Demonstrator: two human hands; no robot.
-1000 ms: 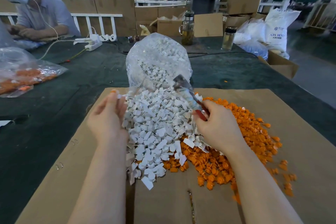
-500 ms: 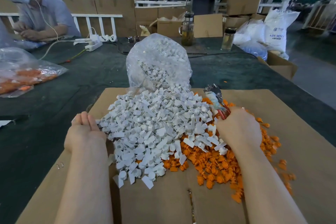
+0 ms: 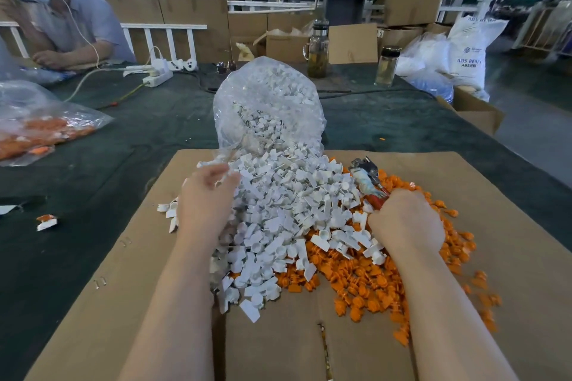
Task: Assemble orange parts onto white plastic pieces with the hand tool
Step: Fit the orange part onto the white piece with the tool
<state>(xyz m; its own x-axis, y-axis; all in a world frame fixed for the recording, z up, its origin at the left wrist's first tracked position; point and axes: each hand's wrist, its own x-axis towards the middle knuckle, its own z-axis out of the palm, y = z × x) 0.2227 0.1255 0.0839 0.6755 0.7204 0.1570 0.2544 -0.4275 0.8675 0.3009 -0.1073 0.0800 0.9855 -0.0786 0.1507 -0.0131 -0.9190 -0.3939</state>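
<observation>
Right now, hand tool: we see the hand tool (image 3: 365,178) in our right hand (image 3: 405,219), its metal head tilted up and away over the border between the two heaps, its red handle running into the fist.
Right hand: curled tight round the tool's handle, knuckles up, resting on the orange parts at the right edge of the white heap.
Left hand: our left hand (image 3: 205,198) lies on the left flank of the white heap, fingers loosely bent; whether they pinch a piece we cannot tell.
White plastic pieces: the white plastic pieces (image 3: 278,213) form a heap between our hands, spilling toward us from the mouth of a clear plastic bag (image 3: 269,108) that lies just beyond them.
Orange parts: the orange parts (image 3: 365,281) spread to the right of and partly under the white heap, beneath and around our right hand.
Cardboard: both heaps lie on a flat cardboard sheet (image 3: 510,226).
Table: the cardboard rests on a table (image 3: 93,189) with a dark green cover; a second bag of orange parts (image 3: 40,130) sits far left.
Beyond: two glass bottles (image 3: 318,49) stand at the far edge, and another person (image 3: 62,18) sits at the far left.
</observation>
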